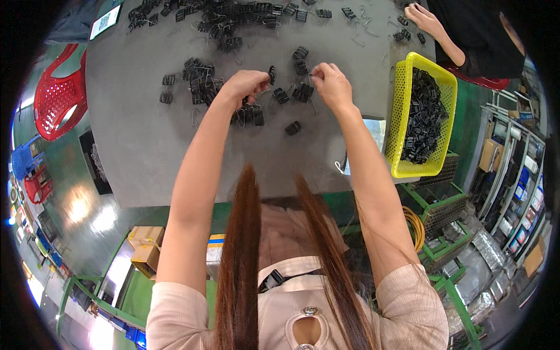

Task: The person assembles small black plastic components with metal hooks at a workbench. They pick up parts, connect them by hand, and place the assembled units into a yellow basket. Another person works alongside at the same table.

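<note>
The head view gives us first the grey table (134, 157), which is wide and flat, so many small parts can be spread out within reach. At its right edge is the yellow basket (417, 170), with holes in its walls; we cannot tell whether the table alone supports it. It is filled with black pieces (426, 116), and its raised walls probably serve to keep them together, apart from the loose ones. On the far side lies a long heap (233, 17) of similar pieces, perhaps left there so that the near surface has room for working. A smaller pile (201, 79) is just beside the left hand (248, 86), which we think makes it easy to reach. The fingers of this hand are closed, gripping a small black piece (272, 74) at the tips, toward the right, maybe to present it to the other hand. The right hand (332, 83) is near, with bent fingers and thumb close together; we cannot tell if something thin is between them. Between and below the hands are several loose pieces (303, 92), not in any order. Smallest of all, thin metal hooks (360, 42) lie scattered toward the far right, separate from the heap.
</note>
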`<state>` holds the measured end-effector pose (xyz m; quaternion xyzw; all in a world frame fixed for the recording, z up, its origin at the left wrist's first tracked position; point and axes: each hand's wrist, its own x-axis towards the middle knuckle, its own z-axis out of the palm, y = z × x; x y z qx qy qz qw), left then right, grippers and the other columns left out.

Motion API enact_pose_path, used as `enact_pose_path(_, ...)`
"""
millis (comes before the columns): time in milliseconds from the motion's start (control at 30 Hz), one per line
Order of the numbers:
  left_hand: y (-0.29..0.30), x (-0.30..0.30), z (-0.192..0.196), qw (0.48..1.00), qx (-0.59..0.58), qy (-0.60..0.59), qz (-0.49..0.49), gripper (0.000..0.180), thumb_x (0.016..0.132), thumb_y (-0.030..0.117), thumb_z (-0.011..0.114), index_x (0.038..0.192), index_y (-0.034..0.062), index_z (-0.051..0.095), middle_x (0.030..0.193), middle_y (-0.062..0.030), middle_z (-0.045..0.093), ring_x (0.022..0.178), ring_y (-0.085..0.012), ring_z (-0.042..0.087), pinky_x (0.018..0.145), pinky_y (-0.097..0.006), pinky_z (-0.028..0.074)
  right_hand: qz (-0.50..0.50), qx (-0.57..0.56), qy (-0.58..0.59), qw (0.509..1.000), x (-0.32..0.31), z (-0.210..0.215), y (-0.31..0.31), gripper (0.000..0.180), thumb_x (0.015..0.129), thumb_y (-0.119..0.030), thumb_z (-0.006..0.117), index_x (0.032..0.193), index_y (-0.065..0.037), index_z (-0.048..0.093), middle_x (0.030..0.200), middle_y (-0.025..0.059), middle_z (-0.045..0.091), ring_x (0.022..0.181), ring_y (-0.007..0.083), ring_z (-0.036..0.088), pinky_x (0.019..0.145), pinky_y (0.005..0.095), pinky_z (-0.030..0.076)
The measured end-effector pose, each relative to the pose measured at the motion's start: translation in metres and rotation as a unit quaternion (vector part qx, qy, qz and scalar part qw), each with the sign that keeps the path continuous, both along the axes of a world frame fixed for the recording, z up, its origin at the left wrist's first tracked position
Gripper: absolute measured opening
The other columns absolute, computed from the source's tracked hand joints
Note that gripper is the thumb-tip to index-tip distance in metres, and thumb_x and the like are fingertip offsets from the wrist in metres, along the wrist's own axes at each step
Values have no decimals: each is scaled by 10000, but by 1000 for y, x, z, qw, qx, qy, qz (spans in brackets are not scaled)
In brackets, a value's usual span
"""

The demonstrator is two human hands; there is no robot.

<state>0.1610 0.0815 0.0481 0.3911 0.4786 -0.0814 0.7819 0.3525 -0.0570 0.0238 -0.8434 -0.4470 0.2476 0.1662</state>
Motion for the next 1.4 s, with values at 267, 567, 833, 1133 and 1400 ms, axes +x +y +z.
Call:
enact_pose_path(267, 9, -10, -1, 978, -108, -145, 107, 286, 799, 285, 649, 637, 72, 547, 588, 10, 507, 475, -78, 403, 455, -247, 357, -11, 58, -66, 996, -9, 2, 42, 366, 783, -332, 678, 1072, -139, 565, 1055, 91, 568, 918, 305, 605, 770, 422, 487)
enact_pose_path(567, -33, 2, -10, 798, 598, 11, 71, 113, 797, 133, 612, 851, 33, 619, 860, -131, 633, 861, -300, 602, 775, -381, 456, -55, -170, -78, 981, -16, -1, 12, 281, 776, -351, 682, 912, -105, 695, 958, 167, 660, 909, 330, 638, 772, 430, 504)
enact_pose_path(833, -77, 24, -34, 741, 665, 93, -26, 263, 761, 220, 673, 988, 110, 598, 1031, -60, 575, 1000, -276, 521, 820, -411, 419, -269, 42, 496, 824, 25, 4, -9, 215, 784, -231, 690, 859, -32, 660, 706, -10, 587, 536, 63, 452, 485, 221, 349)
enact_pose_path(1133, -41, 36, -27, 923, 379, -56, 33, 418, 701, 240, 699, 1043, 12, 622, 943, -114, 662, 849, -228, 636, 745, -329, 491, -153, -30, 297, 942, 23, -14, -48, 273, 761, -253, 701, 899, -31, 626, 742, 51, 609, 697, 161, 596, 626, 284, 458)
enact_pose_path(1400, -25, -20, -1, 924, 372, 84, -43, 477, 700, 327, 713, 1039, 5, 619, 942, -130, 667, 855, -242, 638, 771, -321, 484, -55, 11, -59, 997, -18, -8, 36, 351, 721, -340, 714, 969, -101, 646, 1045, 92, 599, 998, 296, 577, 827, 419, 477)
